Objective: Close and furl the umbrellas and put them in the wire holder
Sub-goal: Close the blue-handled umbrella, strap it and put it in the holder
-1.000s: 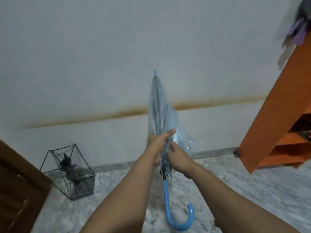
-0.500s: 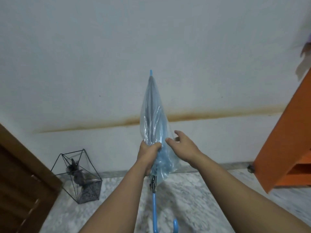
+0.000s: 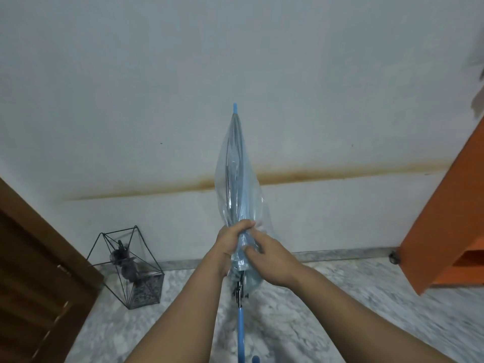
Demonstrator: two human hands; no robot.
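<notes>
A closed clear-plastic umbrella (image 3: 235,179) with a blue tip and blue handle points up and away from me at the middle of the view. My left hand (image 3: 231,242) grips the gathered canopy near its lower end. My right hand (image 3: 269,258) lies on the canopy just below and to the right, its fingers curled round the loose plastic. The blue shaft (image 3: 240,334) runs down between my forearms; the hook is cut off at the bottom edge. The black wire holder (image 3: 128,268) stands on the floor at the left by the wall, with a dark folded umbrella inside it.
A white wall with a brown stain line fills the background. A brown wooden door (image 3: 34,284) is at the left edge beside the holder. An orange shelf unit (image 3: 450,218) stands at the right. The floor (image 3: 327,310) is grey marble.
My right hand, which hovered off the canopy half a second ago, has come back onto the plastic below my left hand. The view has shifted slightly; the umbrella stays upright.
</notes>
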